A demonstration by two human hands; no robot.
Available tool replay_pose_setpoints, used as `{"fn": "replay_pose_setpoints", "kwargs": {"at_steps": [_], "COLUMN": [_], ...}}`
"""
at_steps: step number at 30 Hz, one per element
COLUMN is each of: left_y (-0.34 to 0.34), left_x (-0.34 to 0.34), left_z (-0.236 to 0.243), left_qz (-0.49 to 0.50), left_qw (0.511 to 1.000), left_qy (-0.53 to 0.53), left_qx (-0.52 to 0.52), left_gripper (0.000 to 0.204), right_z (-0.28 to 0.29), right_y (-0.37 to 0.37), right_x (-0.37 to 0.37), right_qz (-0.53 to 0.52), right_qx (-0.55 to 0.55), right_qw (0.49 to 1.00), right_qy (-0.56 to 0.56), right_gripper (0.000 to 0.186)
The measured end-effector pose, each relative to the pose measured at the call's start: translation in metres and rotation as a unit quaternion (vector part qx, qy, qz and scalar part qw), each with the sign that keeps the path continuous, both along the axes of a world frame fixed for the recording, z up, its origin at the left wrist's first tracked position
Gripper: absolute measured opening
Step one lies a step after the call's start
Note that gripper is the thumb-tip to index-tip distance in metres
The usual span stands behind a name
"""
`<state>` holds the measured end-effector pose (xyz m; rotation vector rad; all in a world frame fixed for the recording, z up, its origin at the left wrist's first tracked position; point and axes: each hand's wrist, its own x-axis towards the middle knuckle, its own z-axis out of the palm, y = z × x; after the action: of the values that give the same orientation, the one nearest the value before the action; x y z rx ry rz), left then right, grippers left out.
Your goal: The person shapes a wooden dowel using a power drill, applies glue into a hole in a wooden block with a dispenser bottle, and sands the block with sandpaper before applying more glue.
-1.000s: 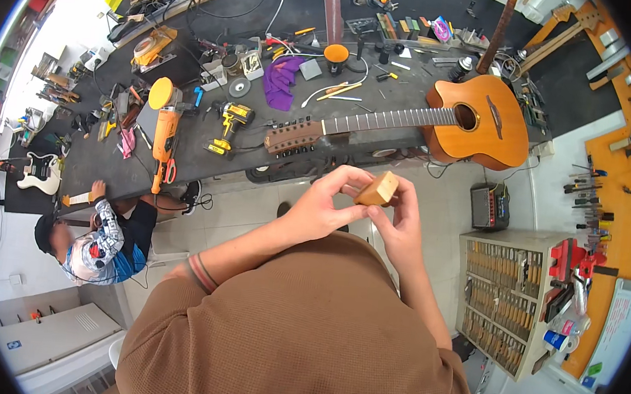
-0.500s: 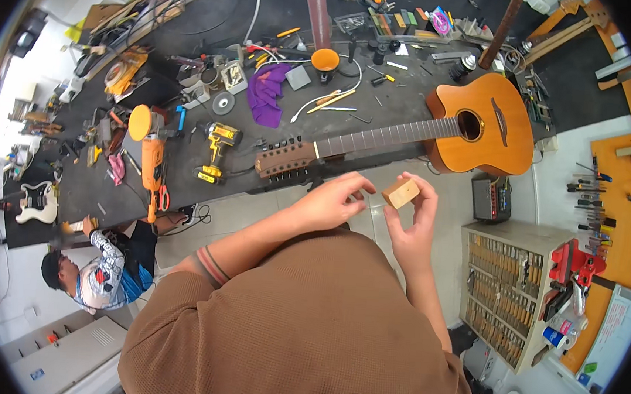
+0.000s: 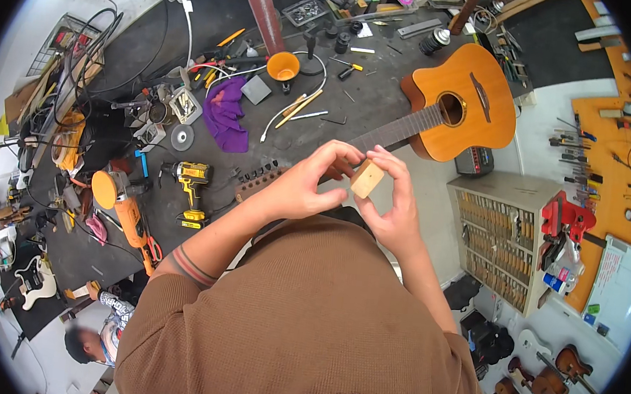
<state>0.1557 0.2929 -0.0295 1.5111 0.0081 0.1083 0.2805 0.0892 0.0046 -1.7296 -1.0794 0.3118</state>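
A small pale wooden block (image 3: 367,179) with a dark dot on its face is pinched between the thumb and fingers of my right hand (image 3: 396,207). My left hand (image 3: 309,184) is close beside the block's left side, thumb and fingers apart and curved. Whether its fingertips touch the block I cannot tell. Beyond both hands lies an acoustic guitar (image 3: 483,106) with an orange-brown top. Its neck (image 3: 397,131) runs behind my hands, which hide part of it, and the headstock (image 3: 257,185) shows past my left forearm.
On the dark bench are a yellow drill (image 3: 192,187), an orange sander (image 3: 130,219), a purple cloth (image 3: 225,116), a grey block (image 3: 256,89) and an orange cup (image 3: 283,67). A drawer cabinet (image 3: 493,244) stands at right. Another person (image 3: 85,343) works at lower left.
My left hand has come closer to the block, and the right hand has shifted left with it. The view has turned, moving the bench things left and bringing hanging guitars in at lower right.
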Motion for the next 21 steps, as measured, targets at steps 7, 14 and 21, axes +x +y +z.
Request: {"fn": "replay_pose_setpoints", "kwargs": {"at_steps": [7,14,21], "left_y": [-0.008,0.003,-0.015], "left_x": [-0.007,-0.003,0.013], "left_z": [-0.02,-0.012,-0.002], "left_qz": [0.007,0.087,0.176], "left_qw": [0.979,0.984,0.968], "left_qy": [0.096,0.131,0.173], "left_qx": [-0.178,-0.089,-0.04], "left_gripper": [0.077,0.061,0.051], "right_z": [-0.011,-0.03,-0.029], "right_y": [0.016,0.036,0.061], "right_x": [0.007,0.042,0.095], "right_qz": [0.052,0.119,0.243], "right_qx": [-0.087,-0.087,-0.097], "right_qw": [0.995,0.989,0.962], "right_qy": [-0.008,0.019,0.077], "right_gripper": [0.065,0.056,0.044]}}
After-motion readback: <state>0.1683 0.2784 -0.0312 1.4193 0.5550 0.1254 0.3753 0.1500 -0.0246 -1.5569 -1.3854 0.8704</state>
